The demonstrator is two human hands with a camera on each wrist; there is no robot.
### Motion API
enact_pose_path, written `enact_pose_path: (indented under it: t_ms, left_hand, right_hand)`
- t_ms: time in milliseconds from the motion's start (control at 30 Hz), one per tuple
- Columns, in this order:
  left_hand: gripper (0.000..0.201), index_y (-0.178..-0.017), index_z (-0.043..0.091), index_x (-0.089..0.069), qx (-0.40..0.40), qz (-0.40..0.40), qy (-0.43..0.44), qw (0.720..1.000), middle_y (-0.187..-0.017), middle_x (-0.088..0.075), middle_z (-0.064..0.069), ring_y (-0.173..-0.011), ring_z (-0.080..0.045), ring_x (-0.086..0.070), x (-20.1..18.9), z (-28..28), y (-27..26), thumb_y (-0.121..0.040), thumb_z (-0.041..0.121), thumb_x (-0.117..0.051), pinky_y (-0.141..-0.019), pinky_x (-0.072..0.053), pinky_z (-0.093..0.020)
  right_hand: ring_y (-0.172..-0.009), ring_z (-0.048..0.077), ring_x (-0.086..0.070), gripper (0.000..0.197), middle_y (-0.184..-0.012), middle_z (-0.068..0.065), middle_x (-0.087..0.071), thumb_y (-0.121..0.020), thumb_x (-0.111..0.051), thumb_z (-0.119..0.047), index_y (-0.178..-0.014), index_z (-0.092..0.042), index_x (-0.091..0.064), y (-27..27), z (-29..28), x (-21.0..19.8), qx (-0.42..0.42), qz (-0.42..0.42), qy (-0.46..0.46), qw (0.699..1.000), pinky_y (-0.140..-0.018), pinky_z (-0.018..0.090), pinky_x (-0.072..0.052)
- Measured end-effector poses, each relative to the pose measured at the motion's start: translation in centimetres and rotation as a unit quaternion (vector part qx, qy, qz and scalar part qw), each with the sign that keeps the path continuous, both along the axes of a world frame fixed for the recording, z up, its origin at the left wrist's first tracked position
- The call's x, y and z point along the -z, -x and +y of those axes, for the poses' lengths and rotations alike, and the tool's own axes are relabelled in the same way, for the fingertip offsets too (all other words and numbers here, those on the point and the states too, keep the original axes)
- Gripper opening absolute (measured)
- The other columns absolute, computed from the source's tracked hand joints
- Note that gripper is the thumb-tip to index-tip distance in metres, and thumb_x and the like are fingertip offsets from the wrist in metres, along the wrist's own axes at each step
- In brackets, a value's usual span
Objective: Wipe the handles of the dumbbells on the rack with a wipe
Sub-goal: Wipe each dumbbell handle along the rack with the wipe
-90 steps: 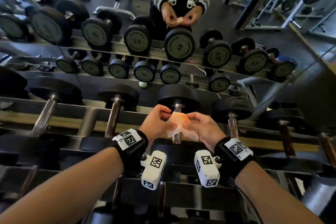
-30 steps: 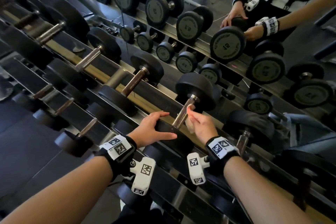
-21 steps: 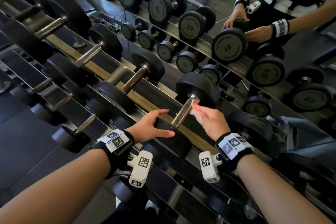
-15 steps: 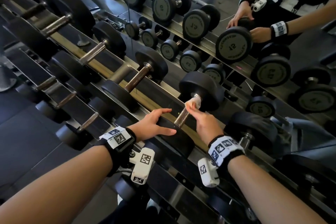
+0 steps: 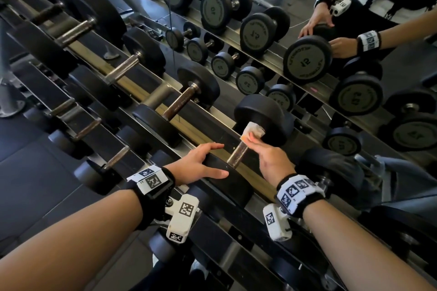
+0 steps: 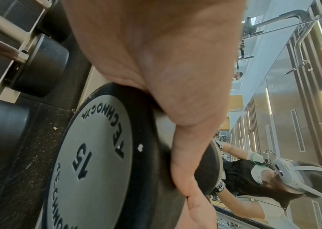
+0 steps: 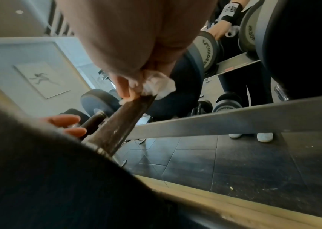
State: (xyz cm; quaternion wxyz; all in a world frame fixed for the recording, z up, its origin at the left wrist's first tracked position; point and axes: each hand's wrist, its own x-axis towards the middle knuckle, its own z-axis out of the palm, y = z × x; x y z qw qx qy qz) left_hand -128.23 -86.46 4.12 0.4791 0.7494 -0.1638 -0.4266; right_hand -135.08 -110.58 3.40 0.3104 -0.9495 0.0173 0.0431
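A black dumbbell lies on the top rail of the rack (image 5: 132, 82), its brown metal handle (image 5: 237, 155) running away from me. A white wipe (image 5: 255, 130) is wrapped round the handle's far end, against the far head (image 5: 262, 116). My right hand (image 5: 253, 138) pinches the wipe onto the handle; the right wrist view shows the wipe (image 7: 157, 86) bunched under the fingertips on the handle (image 7: 123, 122). My left hand (image 5: 214, 160) rests with fingers straight on the near head (image 5: 230, 188). The left wrist view shows that head's grey "15" face (image 6: 93, 162).
More dumbbells (image 5: 186, 101) sit on the same rail to the left, and smaller ones (image 5: 113, 160) on the tier below. A mirror (image 5: 307, 61) behind the rack reflects the weights and me. Dark floor (image 5: 30, 172) lies at the lower left.
Three seconds ago both hands held the wipe. The left hand then settled on the near head and stayed. The right hand has slid the wipe up the handle to the far head.
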Motion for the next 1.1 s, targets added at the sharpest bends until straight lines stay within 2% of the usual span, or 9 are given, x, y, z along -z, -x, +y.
enact_pose_path:
  t_ms: [67, 233, 433, 600, 767, 833, 867, 967, 1100]
  left_hand:
    - [0.084, -0.146, 0.035, -0.036, -0.002, 0.0, 0.002, 1.0, -0.146, -0.039, -0.001, -0.134, -0.023, -0.042, 0.1, 0.0, 0.0, -0.076, 0.033, -0.082, -0.113, -0.038, -0.046]
    - [0.083, -0.146, 0.034, -0.036, 0.001, 0.003, 0.009, 1.0, -0.143, -0.04, 0.001, -0.128, -0.019, -0.047, 0.0, 0.0, -0.1, -0.077, 0.03, -0.081, -0.11, -0.042, -0.043]
    - [0.079, -0.144, 0.036, -0.039, -0.004, 0.006, 0.022, 1.0, -0.141, -0.04, 0.004, -0.125, -0.016, -0.048, -0.2, 0.0, 0.1, -0.077, 0.027, -0.081, -0.107, -0.045, -0.041]
    - [0.081, -0.146, 0.035, -0.038, -0.007, 0.012, 0.024, 1.0, -0.143, -0.04, 0.003, -0.127, -0.016, -0.047, -0.3, -0.1, 0.1, -0.078, 0.026, -0.08, -0.109, -0.043, -0.041]
    - [0.083, -0.147, 0.034, -0.035, -0.013, 0.022, 0.025, 0.999, -0.143, -0.041, 0.001, -0.127, -0.018, -0.048, -0.4, 0.0, 0.1, -0.078, 0.024, -0.08, -0.109, -0.043, -0.042]
    - [0.084, -0.147, 0.034, -0.035, -0.014, 0.023, 0.025, 0.999, -0.142, -0.042, 0.0, -0.125, -0.018, -0.05, -0.4, 0.0, 0.1, -0.078, 0.023, -0.08, -0.107, -0.045, -0.041]
    - [0.083, -0.147, 0.033, -0.035, -0.015, 0.026, 0.027, 0.999, -0.141, -0.043, 0.0, -0.124, -0.018, -0.052, -0.4, -0.1, 0.1, -0.078, 0.022, -0.08, -0.105, -0.047, -0.04]
    - [0.083, -0.147, 0.032, -0.035, -0.018, 0.031, 0.031, 0.999, -0.14, -0.044, -0.001, -0.122, -0.017, -0.054, -0.4, -0.1, 0.2, -0.078, 0.02, -0.08, -0.104, -0.049, -0.039]
    - [0.083, -0.147, 0.034, -0.036, -0.015, 0.028, 0.027, 0.999, -0.143, -0.042, 0.0, -0.129, -0.019, -0.048, -0.3, 0.0, 0.1, -0.078, 0.023, -0.08, -0.11, -0.042, -0.042]
  right_hand:
    - [-0.141, -0.006, -0.03, 0.058, -0.15, -0.011, -0.045, -0.097, -0.04, 0.008, -0.143, -0.026, -0.051, 0.8, 0.6, 0.5, -0.028, -0.003, -0.007, 1.0, -0.119, 0.013, -0.018]
    - [-0.148, 0.007, -0.026, 0.064, -0.155, -0.004, -0.039, -0.094, -0.037, 0.015, -0.148, -0.019, -0.042, 0.8, -0.2, -0.5, -0.165, 0.014, 0.047, 0.985, -0.121, 0.018, -0.014]
    - [-0.15, 0.014, -0.022, 0.056, -0.157, 0.001, -0.038, -0.098, -0.043, 0.006, -0.15, -0.013, -0.04, -2.1, -1.3, -1.5, -0.151, 0.015, 0.13, 0.98, -0.123, 0.023, -0.011]
    - [-0.135, 0.012, -0.038, 0.056, -0.143, -0.007, -0.044, -0.089, -0.056, 0.003, -0.137, -0.024, -0.053, -2.6, -0.9, -1.3, -0.221, 0.014, 0.14, 0.965, -0.113, 0.03, -0.035]
    - [-0.14, 0.019, -0.04, 0.044, -0.139, -0.001, -0.056, -0.096, -0.05, -0.001, -0.133, -0.023, -0.059, -4.2, -1.5, -0.5, -0.171, 0.027, 0.119, 0.978, -0.116, 0.04, -0.034]
    - [-0.127, 0.021, -0.051, 0.039, -0.127, 0.0, -0.062, -0.094, -0.05, 0.002, -0.121, -0.021, -0.067, -3.8, -0.7, -0.4, -0.185, 0.024, 0.08, 0.979, -0.11, 0.043, -0.04]
    - [-0.122, 0.021, -0.053, 0.04, -0.125, 0.001, -0.062, -0.094, -0.049, 0.003, -0.119, -0.021, -0.068, -3.4, -0.3, -0.4, -0.205, 0.031, 0.076, 0.975, -0.107, 0.043, -0.042]
    - [-0.133, 0.023, -0.047, 0.048, -0.142, 0.003, -0.055, -0.095, -0.046, 0.005, -0.134, -0.018, -0.063, -3.2, -0.3, -0.7, -0.237, 0.061, 0.102, 0.964, -0.113, 0.038, -0.037]
    - [-0.143, 0.016, -0.038, 0.05, -0.149, 0.003, -0.05, -0.097, -0.044, 0.005, -0.141, -0.018, -0.054, -4.3, -1.1, -2.1, -0.147, 0.091, 0.068, 0.983, -0.118, 0.022, -0.021]
